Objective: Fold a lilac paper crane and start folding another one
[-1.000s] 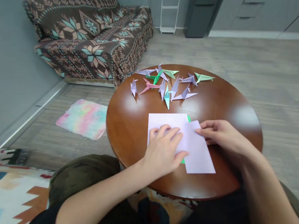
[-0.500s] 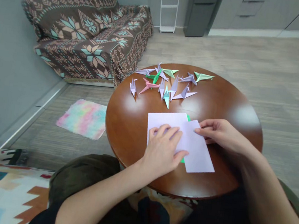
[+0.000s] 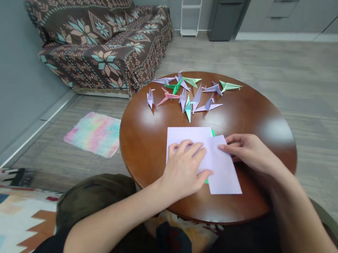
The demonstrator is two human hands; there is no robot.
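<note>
Two overlapping pale lilac pieces of paper lie near the front of the table. My left hand (image 3: 184,165) rests with fingers spread on the left lilac sheet (image 3: 188,133), its thumb reaching toward the other piece. The right lilac sheet (image 3: 226,174) lies at a slant, and my right hand (image 3: 246,149) pinches its upper right edge between thumb and fingers. A bit of green paper (image 3: 213,132) peeks out from beneath the sheets. Beyond the paper stand several folded paper cranes, among them a blue one (image 3: 188,109), a pink one (image 3: 168,96) and a lilac one (image 3: 150,98).
The oval brown wooden table (image 3: 142,139) has a glossy top. A sofa (image 3: 105,45) under a patterned cover stands at the back left, with a fluffy pastel rug (image 3: 94,133) on the floor before it. Grey cabinets (image 3: 305,16) line the far wall.
The right lilac sheet and my right hand's fingertips have shifted very slightly to the left. My left hand stays in place.
</note>
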